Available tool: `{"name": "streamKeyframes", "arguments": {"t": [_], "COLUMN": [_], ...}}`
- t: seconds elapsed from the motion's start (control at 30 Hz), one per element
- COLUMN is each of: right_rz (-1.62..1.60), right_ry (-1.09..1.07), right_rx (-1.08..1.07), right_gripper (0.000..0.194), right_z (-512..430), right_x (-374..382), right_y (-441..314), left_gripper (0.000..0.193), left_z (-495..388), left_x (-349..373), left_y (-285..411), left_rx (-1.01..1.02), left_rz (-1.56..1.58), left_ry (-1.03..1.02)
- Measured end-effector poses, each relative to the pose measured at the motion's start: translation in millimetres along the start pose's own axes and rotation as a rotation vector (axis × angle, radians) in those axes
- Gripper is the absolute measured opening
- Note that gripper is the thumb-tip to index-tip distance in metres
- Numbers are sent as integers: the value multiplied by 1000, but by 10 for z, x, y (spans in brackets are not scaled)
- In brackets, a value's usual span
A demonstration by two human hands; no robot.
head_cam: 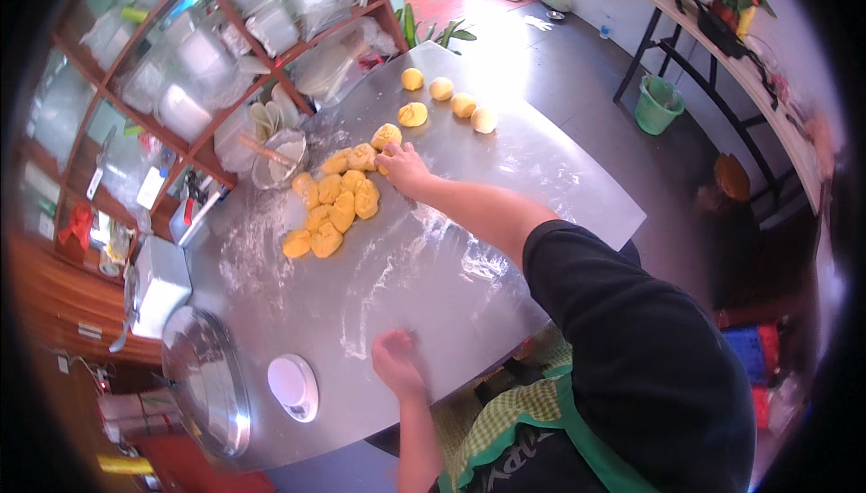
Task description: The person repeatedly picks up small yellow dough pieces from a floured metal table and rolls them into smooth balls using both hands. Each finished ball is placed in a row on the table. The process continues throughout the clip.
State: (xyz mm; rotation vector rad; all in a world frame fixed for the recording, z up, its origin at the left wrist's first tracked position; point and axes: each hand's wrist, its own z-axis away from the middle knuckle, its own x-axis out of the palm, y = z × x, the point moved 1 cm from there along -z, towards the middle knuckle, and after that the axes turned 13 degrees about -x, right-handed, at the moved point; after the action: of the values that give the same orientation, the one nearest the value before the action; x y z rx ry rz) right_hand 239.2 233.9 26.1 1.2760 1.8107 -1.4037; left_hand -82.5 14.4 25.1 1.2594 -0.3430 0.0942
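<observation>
My right hand (pixel 404 169) reaches across the metal table, its fingers curled over a yellow dough piece (pixel 383 170) that they mostly hide. Against that hand lies a cluster of rough yellow dough pieces (pixel 342 211), several of them touching. Farther off, smooth round dough balls (pixel 463 104) stand in a short row, with a creased yellow ball (pixel 413 114) beside them. Near the table's front edge, my left hand (pixel 396 361) is loosely curled, and nothing shows in it. White flour (pixel 379 283) is smeared over the tabletop between the hands.
A bowl of flour (pixel 287 158) with a wooden-handled tool stands beyond the cluster. On the left are a white kitchen scale (pixel 293 387), a large round metal lid or pan (pixel 206 385) and a white box (pixel 161 283). Wooden shelves (pixel 270 67) line the table's far left side.
</observation>
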Motion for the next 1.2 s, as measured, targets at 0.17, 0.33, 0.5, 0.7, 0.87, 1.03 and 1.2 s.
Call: {"name": "streamKeyframes", "arguments": {"t": [0.17, 0.33, 0.5, 0.7, 0.87, 1.03, 1.2], "right_rz": [-375, -86, -28, 38, -175, -135, -256], "right_ry": [137, -192, 3, -281, -337, -239, -145], "right_rx": [-31, -429, -490, -475, -159, -208, -102], "right_gripper": [45, 50, 40, 23, 20, 24, 29], "right_z": [572, 2203, 2580, 2235, 2396, 1903, 2181], "right_x": [-383, -454, -351, -275, -284, -120, -244], "right_y": [-437, -1205, -1392, -1597, -1600, -1416, -1527], "left_gripper": [46, 27, 59, 108, 118, 119, 114], "left_z": [25, 71, 286, 67, -50, 112, -248], "left_x": [16, -65, -99, 264, 269, 237, 287], "left_y": [38, -4, 6, 46, 39, -188, -287], "left_rx": [73, 6, 41, 371, 428, 271, 318], "left_rz": [-92, -19, -562, -1308, -1512, -1408, -1448], "left_ry": [-21, -57, -14, -91, -225, 18, -9]}}
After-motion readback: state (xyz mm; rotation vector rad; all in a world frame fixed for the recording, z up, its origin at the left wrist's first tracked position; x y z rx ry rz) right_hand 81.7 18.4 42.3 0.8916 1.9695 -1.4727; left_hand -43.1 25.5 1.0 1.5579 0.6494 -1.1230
